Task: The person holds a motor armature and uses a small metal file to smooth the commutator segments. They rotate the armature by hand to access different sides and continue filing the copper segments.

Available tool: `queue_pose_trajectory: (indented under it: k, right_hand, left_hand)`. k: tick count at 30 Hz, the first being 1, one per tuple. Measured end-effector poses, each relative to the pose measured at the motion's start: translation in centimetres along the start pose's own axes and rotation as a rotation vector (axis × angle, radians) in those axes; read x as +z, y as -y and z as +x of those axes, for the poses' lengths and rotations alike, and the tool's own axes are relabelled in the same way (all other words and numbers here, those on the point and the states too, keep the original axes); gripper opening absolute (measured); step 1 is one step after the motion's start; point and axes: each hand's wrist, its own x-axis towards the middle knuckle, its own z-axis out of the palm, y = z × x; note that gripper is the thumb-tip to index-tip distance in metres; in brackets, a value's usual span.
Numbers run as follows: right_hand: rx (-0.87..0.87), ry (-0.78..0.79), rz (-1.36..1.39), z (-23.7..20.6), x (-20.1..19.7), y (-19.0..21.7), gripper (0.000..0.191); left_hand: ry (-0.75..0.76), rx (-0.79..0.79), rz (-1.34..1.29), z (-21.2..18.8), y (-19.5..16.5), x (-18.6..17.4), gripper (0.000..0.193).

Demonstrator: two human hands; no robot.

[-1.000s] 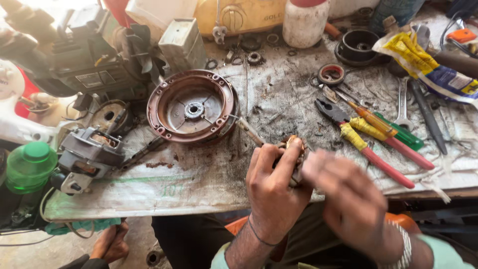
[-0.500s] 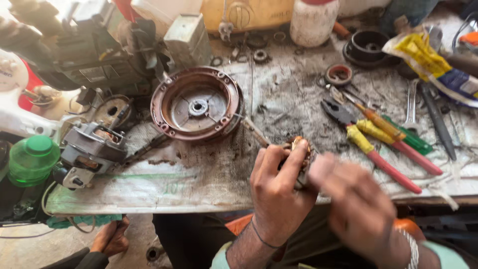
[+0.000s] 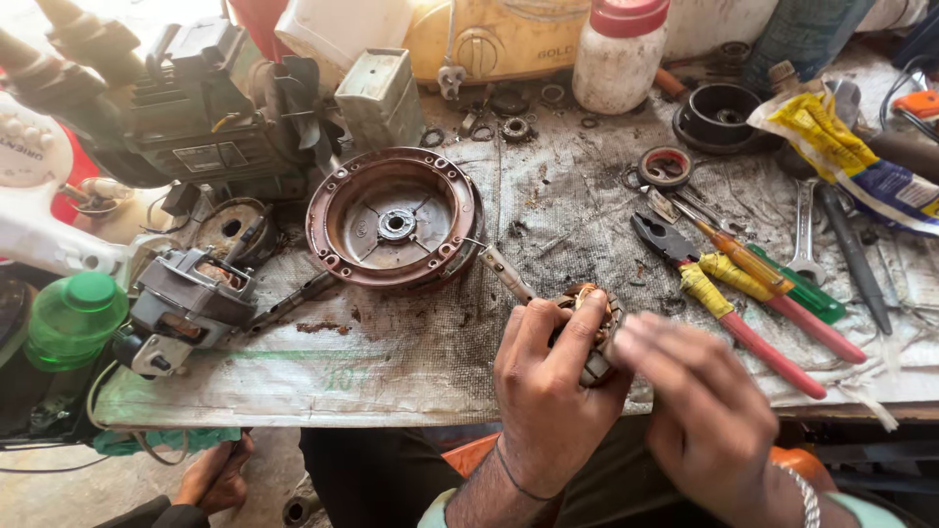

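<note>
My left hand grips a small motor armature with copper windings, its steel shaft pointing up and left toward the round brown motor end cover. My right hand is closed over the armature's right side, fingers on its edge; whether it holds anything small is hidden. Both hands hover at the near edge of the grimy workbench.
Red-and-yellow-handled pliers and screwdrivers lie right of the hands. A grey motor part and a green bottle sit at left, a white jar and black cup at the back. Someone's foot shows below.
The view has shifted slightly. My hands stay on the armature, with the right hand's fingers moving a little over its side.
</note>
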Motion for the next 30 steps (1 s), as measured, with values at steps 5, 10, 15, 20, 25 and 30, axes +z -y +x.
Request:
queue_pose_trajectory:
  k: [5, 10, 15, 20, 25, 30]
  right_hand:
    - [0.025, -0.009, 0.055, 0.07, 0.09, -0.07, 0.04]
    - [-0.071, 0.011, 0.076, 0.26, -0.08, -0.15, 0.043]
    - [0.045, 0.002, 0.002, 0.66, -0.01, -0.2, 0.04]
    - [0.024, 0.006, 0.047, 0.91, -0.1, 0.09, 0.04]
    - [-0.023, -0.011, 0.032, 0.87, -0.2, 0.08, 0.039]
    - [0.061, -0.011, 0.053, 0.7, -0.16, -0.29, 0.038]
  left_hand:
    - [0.008, -0.016, -0.006, -0.12, 0.18, 0.12, 0.047]
    - [0.022, -0.006, -0.011, -0.06, 0.38, -0.04, 0.05]
    - [0.015, -0.019, -0.017, 0.01, 0.2, 0.05, 0.047]
    - [0.019, -0.03, -0.013, 0.0, 0.25, -0.04, 0.05]
    - [-0.008, -0.01, -0.014, 0.03, 0.3, 0.09, 0.05]
    - [0.0, -0.025, -0.021, 0.06, 0.28, 0.05, 0.048]
